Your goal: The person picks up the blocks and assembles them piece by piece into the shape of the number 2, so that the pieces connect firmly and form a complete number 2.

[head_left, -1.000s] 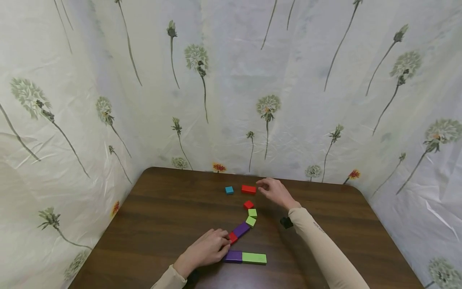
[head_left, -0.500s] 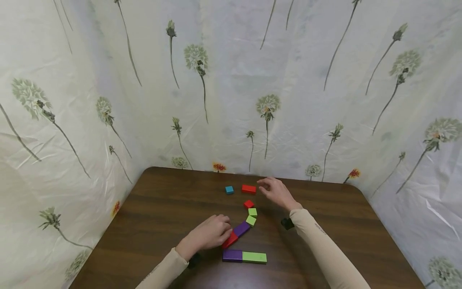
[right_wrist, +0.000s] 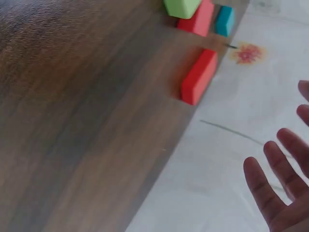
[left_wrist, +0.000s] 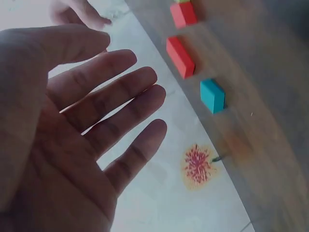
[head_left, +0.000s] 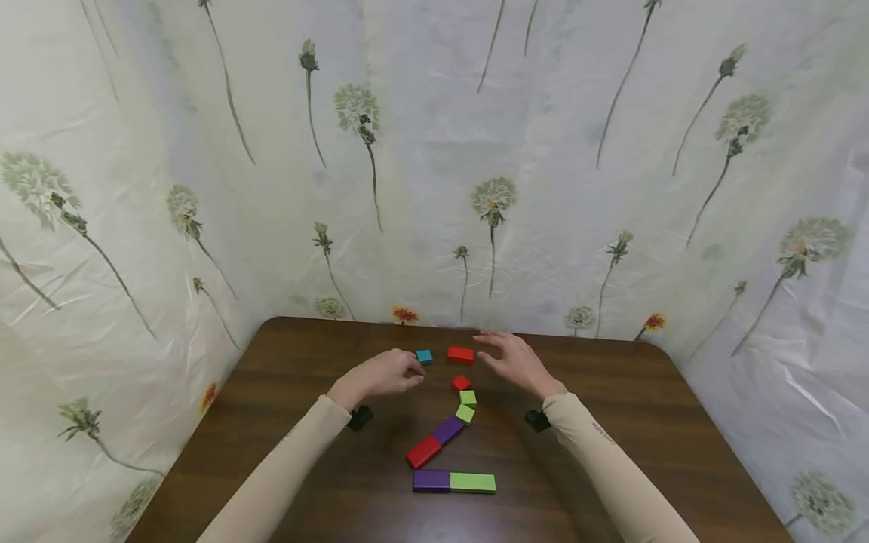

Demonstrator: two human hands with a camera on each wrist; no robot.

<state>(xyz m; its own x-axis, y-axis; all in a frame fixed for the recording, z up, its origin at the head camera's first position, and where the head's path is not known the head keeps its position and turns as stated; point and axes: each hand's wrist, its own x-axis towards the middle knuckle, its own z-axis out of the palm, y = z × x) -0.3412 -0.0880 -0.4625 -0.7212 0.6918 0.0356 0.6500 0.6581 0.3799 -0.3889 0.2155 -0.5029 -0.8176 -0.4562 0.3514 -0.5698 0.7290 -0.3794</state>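
Observation:
My left hand [head_left: 383, 375] hovers just left of the small blue block [head_left: 424, 357], its fingers loosely extended and holding nothing. To the right of the long red block [head_left: 461, 354] at the far edge is my right hand [head_left: 514, 362], also with relaxed, bare fingers. From a small red block [head_left: 461, 383], a curved row runs toward me through two light green blocks [head_left: 466, 406], a purple block [head_left: 448, 431] and another long red block [head_left: 424, 451]. Nearest me, a second purple block [head_left: 431, 480] lies end to end with a long green block [head_left: 472, 483].
The brown wooden table [head_left: 326, 339] has rounded far corners. A pale curtain [head_left: 434, 188] printed with dandelions hangs close behind its far edge and along both sides.
My left hand has let go of the long red block at the near end of the row and moved away toward the blue block. The right hand's fingers have spread slightly.

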